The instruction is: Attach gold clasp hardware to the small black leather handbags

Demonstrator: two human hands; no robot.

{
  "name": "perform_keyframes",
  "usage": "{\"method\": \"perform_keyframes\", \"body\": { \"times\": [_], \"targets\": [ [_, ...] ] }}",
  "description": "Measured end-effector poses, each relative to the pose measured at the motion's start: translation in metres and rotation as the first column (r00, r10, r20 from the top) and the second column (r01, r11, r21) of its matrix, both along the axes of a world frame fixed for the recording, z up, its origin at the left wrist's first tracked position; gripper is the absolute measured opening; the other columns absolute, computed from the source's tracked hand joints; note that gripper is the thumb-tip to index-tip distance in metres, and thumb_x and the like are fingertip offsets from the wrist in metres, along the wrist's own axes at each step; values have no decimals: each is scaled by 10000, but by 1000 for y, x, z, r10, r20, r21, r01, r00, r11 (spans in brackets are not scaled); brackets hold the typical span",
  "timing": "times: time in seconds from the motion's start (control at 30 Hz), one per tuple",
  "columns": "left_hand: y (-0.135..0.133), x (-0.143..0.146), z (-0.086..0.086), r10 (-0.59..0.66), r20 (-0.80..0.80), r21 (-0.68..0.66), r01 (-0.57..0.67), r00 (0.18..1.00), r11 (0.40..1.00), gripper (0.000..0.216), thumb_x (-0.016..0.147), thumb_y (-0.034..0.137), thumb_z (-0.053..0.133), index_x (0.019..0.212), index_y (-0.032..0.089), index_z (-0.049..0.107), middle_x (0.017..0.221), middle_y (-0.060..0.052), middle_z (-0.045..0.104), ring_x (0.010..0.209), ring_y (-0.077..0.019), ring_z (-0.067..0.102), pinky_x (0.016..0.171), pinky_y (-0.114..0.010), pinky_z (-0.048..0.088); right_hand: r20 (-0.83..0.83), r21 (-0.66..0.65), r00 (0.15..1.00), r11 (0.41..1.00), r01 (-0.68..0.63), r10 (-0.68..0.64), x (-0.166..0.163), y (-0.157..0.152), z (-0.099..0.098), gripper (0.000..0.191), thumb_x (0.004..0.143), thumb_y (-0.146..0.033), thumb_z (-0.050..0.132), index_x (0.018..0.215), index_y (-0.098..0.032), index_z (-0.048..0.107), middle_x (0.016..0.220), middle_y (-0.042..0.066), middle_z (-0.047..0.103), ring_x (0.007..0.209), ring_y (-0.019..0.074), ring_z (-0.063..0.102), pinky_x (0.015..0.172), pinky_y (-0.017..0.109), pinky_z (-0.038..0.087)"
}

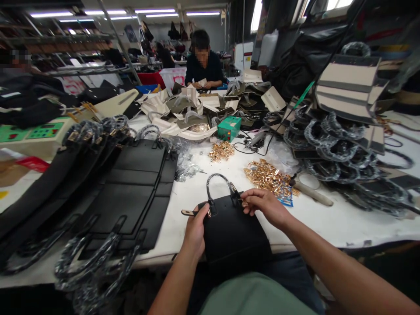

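Note:
A black bag panel [233, 232] with a plastic-wrapped handle [219, 180] lies at the near edge of the white table [348, 218], partly hanging off toward me. My left hand [194, 232] grips its left edge, fingers closed, next to a small strap with a gold metal end [189, 213]. My right hand [264, 204] is closed in a pinch at the panel's top right, by the handle's base; what it pinches is too small to name. A heap of gold metal fittings [269, 176] sits just beyond my right hand.
Stacked black panels with wrapped handles [131, 192] fill the left side. Another gold fitting pile [222, 151], a green box [229, 127] and cream panels lie farther back. Wrapped handles and beige-black panels [341, 140] crowd the right. A person sits working at the far end.

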State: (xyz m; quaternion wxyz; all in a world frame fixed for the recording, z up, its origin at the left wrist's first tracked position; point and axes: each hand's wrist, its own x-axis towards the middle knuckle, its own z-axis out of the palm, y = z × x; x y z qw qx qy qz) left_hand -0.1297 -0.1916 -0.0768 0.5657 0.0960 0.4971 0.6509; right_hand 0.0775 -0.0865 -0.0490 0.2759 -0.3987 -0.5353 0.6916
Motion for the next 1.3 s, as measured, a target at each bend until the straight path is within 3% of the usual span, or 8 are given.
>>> {"method": "perform_keyframes", "body": {
  "times": [0.17, 0.3, 0.43, 0.57, 0.7, 0.9, 1.17, 1.3],
  "targets": [
    [-1, 0, -2, -7, -12, -3, 7, 1000, 1000, 329, 760, 377, 750, 1003, 161, 696, 908, -67, 765, 864, -240, 709, 819, -357, 530, -55, -28, 995, 996, 84, -85, 2, 1, -14, 453, 690, -358, 818, 1078, -155, 702, 888, 81, 738, 786, 218, 717, 673, 319, 551],
    [1, 1, 0, 7, -33, -27, -8, 999, 1000, 354, 726, 384, 774, 992, 162, 701, 894, -62, 764, 868, -245, 706, 816, -353, 529, 128, 226, 971, 959, 169, -201, -4, 4, -17, 344, 785, -460, 735, 991, -185, 749, 763, 46, 718, 711, 206, 689, 646, 336, 536],
    [3, 3, 2, 18, -63, -40, -21, 998, 999, 350, 713, 380, 781, 977, 165, 700, 899, -57, 763, 875, -243, 703, 805, -337, 529, 270, 545, 936, 837, 45, -226, -17, 6, -17, 163, 809, -389, 718, 885, -262, 787, 1131, 73, 701, 1044, 246, 647, 847, 375, 524],
    [2, 5, 3, 45, -122, -41, -50, 991, 998, 321, 735, 380, 763, 971, 171, 701, 885, -45, 761, 879, -230, 700, 799, -313, 522, 317, 595, 927, 803, -29, -201, -30, 4, -19, 122, 844, -311, 681, 903, -273, 781, 1130, 55, 710, 1055, 227, 650, 973, 395, 483],
    [0, 5, 2, 67, -125, -37, -72, 990, 997, 303, 739, 376, 756, 962, 176, 706, 885, -39, 758, 876, -222, 696, 810, -309, 518, 240, 664, 934, 746, 40, -264, -33, 2, -15, 119, 865, -300, 641, 876, -250, 748, 983, 45, 738, 949, 222, 670, 919, 376, 505],
    [2, 2, -2, 31, -59, -64, -35, 998, 997, 364, 701, 391, 790, 985, 177, 711, 862, -42, 754, 827, -227, 699, 793, -337, 530, 278, 520, 918, 848, 104, -284, -14, 5, -4, 206, 863, -410, 629, 918, -234, 720, 859, 21, 734, 816, 218, 665, 744, 332, 508],
    [2, 6, -1, 26, -103, -90, -36, 994, 995, 359, 720, 403, 779, 991, 186, 690, 865, -40, 752, 849, -231, 698, 773, -329, 533, 330, 621, 918, 783, -35, -221, -26, 7, -11, 137, 848, -315, 637, 906, -250, 743, 1042, 38, 721, 883, 201, 658, 831, 336, 490],
    [1, 5, 1, 35, -63, -71, -40, 997, 997, 343, 710, 391, 784, 969, 185, 695, 858, -38, 753, 814, -226, 701, 775, -338, 535, 304, 464, 918, 881, 91, -255, -25, 12, -18, 237, 833, -420, 644, 921, -222, 740, 856, 25, 734, 740, 196, 638, 704, 325, 486]
  ]
}}
